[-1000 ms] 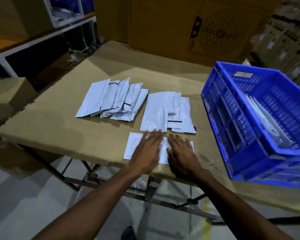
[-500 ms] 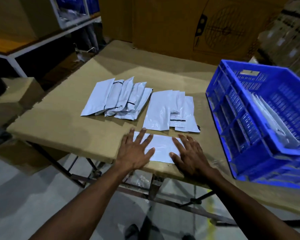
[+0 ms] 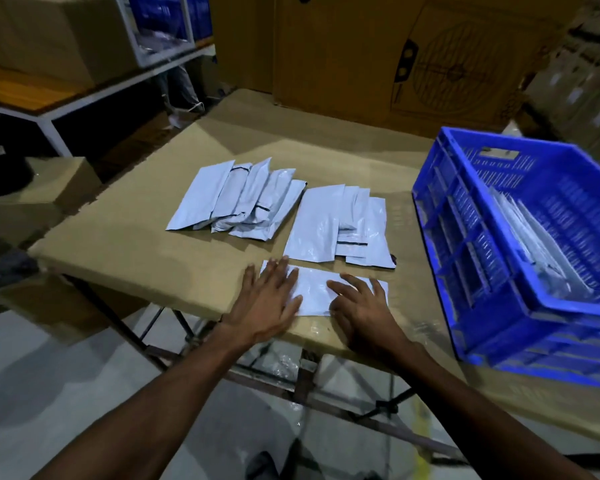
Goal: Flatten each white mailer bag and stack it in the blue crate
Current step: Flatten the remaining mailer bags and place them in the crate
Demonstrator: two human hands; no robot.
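Slipping is the risk: the mailer bag (image 3: 314, 292) at the table (image 3: 125, 244) edge is pressed by the flat, ungripping left hand (image 3: 269, 299) and right hand (image 3: 362, 308). It can be pushed off toward 6 o'clock.

We see white mailer bags (image 3: 267, 202), some edged with a thin black strip, on a tan cardboard tabletop (image 3: 129, 237). The crate (image 3: 465, 237) is bright blue with a slotted lattice wall. Behind stands a brown carton (image 3: 361, 64) printed with a black circular grille pattern.
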